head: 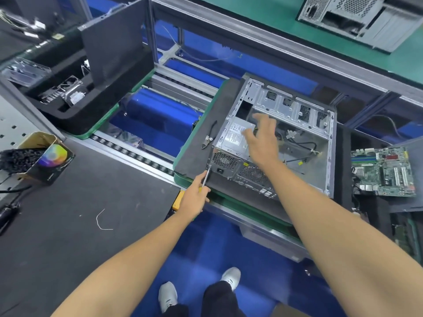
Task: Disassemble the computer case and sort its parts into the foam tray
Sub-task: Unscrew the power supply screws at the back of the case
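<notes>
Nearest, the left hand (194,197) grips a screwdriver (206,178), fingers curled round its yellow handle, the shaft angled up so its tip meets the rear corner of the case (320,156). The case lies open on its side on a dark foam mat (194,156), above a green pallet on the roller conveyor. The right hand (261,138) reaches into the case with fingers spread, over the power supply (235,136); it is blurred, so I cannot tell whether it touches. Cutters (209,139) lie on the mat just left of the case. A motherboard (384,172) sits to the right. Farther left, the foam tray (75,110) holds a fan (71,93) and an upright black panel (114,46).
</notes>
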Demonstrator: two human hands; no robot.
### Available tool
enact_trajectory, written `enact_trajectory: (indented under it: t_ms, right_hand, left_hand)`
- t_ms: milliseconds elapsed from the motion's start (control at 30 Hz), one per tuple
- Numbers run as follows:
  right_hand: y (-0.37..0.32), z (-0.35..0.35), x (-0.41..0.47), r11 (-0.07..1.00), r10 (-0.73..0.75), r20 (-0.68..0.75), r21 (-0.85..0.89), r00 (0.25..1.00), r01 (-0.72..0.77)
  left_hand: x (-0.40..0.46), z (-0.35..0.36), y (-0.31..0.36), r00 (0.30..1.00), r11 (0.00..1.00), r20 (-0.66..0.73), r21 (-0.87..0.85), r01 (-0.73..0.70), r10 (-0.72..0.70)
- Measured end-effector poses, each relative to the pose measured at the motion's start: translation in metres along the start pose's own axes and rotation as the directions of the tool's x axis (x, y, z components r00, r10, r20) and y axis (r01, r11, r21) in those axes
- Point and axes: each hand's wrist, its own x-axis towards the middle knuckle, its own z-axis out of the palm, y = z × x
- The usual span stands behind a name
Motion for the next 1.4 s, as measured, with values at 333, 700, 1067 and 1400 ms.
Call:
enact_trajectory:
  t_ms: [333,700,1067,1400]
  right_hand:
    - [-0.005,0.035,0.004,0.983,0.057,0.274,-0.186,0.960,-0.006]
    - [-0.007,0.035,0.003,0.976,0.054,0.273,-0.216,0.960,0.007]
    - [-0.005,0.038,0.004,0.975,0.044,0.268,-0.222,0.962,0.017]
    - [-0.002,0.038,0.004,0.972,0.038,0.267,-0.233,0.963,0.027]
  left_hand:
    - [0.006,-0.005,-0.013,0.998,0.998,-0.010,0.030,-0.055,0.056]
    - [0.013,-0.006,-0.022,0.992,0.988,0.001,0.094,-0.126,0.126]
    - [0.020,-0.004,-0.025,0.983,0.978,0.027,0.107,-0.181,0.179]
    - [0.016,-0.001,-0.022,1.000,0.995,-0.028,0.099,-0.005,0.007]
